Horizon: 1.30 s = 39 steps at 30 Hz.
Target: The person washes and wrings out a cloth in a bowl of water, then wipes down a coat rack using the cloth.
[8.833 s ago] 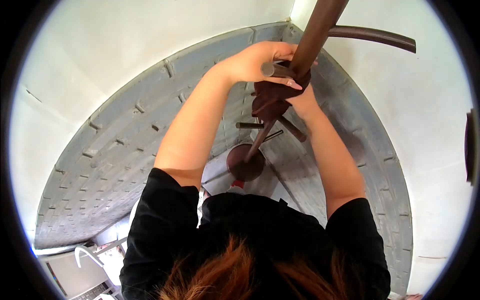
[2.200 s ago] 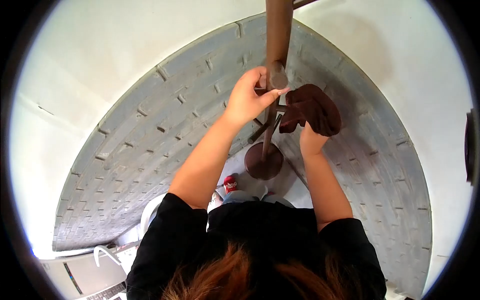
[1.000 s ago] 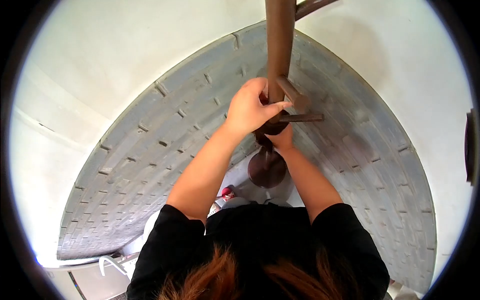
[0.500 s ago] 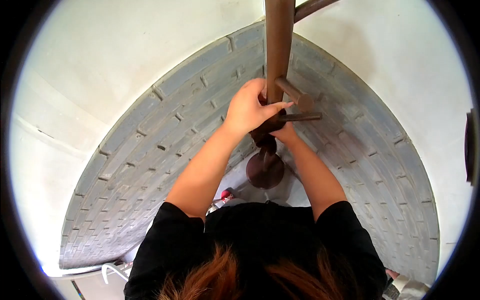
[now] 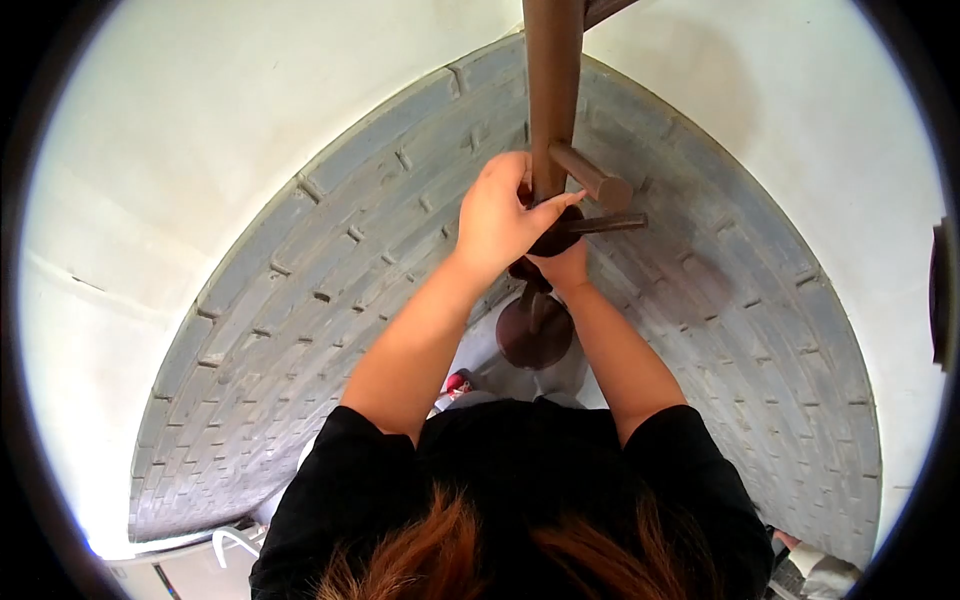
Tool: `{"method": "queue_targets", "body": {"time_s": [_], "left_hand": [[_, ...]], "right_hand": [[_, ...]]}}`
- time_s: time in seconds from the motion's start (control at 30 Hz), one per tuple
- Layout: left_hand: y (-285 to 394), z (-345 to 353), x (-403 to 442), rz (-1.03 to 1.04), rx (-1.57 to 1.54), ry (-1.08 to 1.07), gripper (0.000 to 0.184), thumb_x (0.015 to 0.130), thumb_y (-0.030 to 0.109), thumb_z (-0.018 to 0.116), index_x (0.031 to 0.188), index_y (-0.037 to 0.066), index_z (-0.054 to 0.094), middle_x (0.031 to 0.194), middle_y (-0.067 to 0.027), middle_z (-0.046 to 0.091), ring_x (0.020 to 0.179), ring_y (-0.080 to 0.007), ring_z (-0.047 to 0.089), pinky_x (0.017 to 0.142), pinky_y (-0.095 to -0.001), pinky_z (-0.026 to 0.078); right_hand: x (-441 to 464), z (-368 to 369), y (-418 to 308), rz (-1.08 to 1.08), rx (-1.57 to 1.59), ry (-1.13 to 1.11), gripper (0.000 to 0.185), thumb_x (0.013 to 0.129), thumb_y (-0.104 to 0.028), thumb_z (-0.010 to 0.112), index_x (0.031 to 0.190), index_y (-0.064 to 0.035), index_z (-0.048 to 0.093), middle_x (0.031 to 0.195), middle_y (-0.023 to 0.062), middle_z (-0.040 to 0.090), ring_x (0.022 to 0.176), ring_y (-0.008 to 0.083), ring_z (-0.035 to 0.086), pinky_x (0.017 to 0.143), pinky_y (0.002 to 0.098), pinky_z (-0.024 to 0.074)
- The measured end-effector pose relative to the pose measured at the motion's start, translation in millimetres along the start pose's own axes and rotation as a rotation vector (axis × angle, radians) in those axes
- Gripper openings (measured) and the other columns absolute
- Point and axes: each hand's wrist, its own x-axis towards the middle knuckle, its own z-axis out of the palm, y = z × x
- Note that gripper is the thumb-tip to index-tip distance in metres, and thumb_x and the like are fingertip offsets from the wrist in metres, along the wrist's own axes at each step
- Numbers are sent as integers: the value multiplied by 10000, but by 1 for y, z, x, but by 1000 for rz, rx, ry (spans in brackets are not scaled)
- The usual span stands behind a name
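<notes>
A brown coat stand rises in front of me, with short round pegs sticking out from its post. My left hand is closed round the post's left side, its thumb reaching across just under the upper peg. Beneath it, my right hand grips a lower section of the stand, its fingers mostly hidden. A thinner rod points right between the two hands. Dark rounded parts show around the post there; their exact shape is unclear. Below, the stand's round brown base is visible.
Grey brickwork curves around on both sides, with a white wall above it. A red and white shoe shows near the floor. At the lower left is a curved white bar; a dark object is at the right edge.
The thin rod has tilted up at its outer end. My right hand has shifted slightly left and up under the post. My left hand keeps its hold.
</notes>
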Motion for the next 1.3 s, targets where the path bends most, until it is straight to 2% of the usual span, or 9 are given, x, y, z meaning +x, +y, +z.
{"method": "queue_targets", "body": {"time_s": [0.17,0.3,0.37,0.53,0.73,0.8,1.13,1.2,1.3], "left_hand": [[-9,9,-6,-30,-165,33,501,724,360,936,941,26,632,828,-79,584,727,-261,587,662,-369,505],[-23,9,-5,-31,-115,20,428,790,251,902,1042,14,651,886,-78,631,803,-232,645,718,-360,538],[-37,4,-1,29,-570,-181,363,856,122,854,1109,-17,634,962,-65,680,926,-127,669,836,-312,560],[-70,-1,-3,80,-494,-499,442,882,74,805,1284,17,631,1211,-72,712,1130,-153,655,1024,-340,501],[-70,13,-9,114,-612,-704,576,916,58,774,1434,9,529,1410,-97,626,1359,-210,544,1184,-390,389],[-72,16,-5,121,-742,-709,544,931,52,759,1418,2,520,1409,-88,625,1357,-207,547,1173,-382,411],[-57,28,-10,60,-236,-575,464,856,174,864,1216,-5,631,1072,-90,757,971,-137,701,857,-326,571],[-74,45,-15,106,-385,-386,624,807,402,872,1231,10,635,971,-193,715,853,-356,689,750,-409,539],[-64,38,-17,61,-339,-365,621,810,404,869,1237,19,633,979,-188,717,881,-371,690,759,-419,539]], "right_hand": [[-10,-4,39,253,417,-276,748,643,-117,925,1286,9,564,1271,171,664,1216,362,625,1058,436,490],[-7,-11,32,222,227,-291,730,675,-118,914,1309,-17,566,1286,169,666,1234,369,618,1077,456,475],[-10,-5,45,188,245,-248,709,683,-125,913,1300,-21,578,1267,168,676,1220,368,626,1066,452,482],[-19,-32,25,325,245,-314,623,729,-159,896,1266,-9,618,1214,162,703,1163,362,660,1014,425,509],[-43,-61,40,81,28,79,497,796,-196,840,1238,-41,675,1164,136,727,1111,331,680,975,406,519],[-43,-88,25,-241,-234,-121,511,783,-189,826,1262,-75,688,1165,149,726,1114,333,675,996,408,510],[-104,-47,-43,-88,-142,-28,675,852,-161,764,1453,11,510,1500,201,515,1392,386,478,1156,441,380],[-109,-23,-49,-66,-178,34,652,861,-148,762,1440,18,514,1493,196,520,1377,387,493,1144,441,392],[-108,9,-56,259,141,263,579,829,-90,790,1340,24,543,1323,209,638,1234,367,614,1054,419,458]]}}
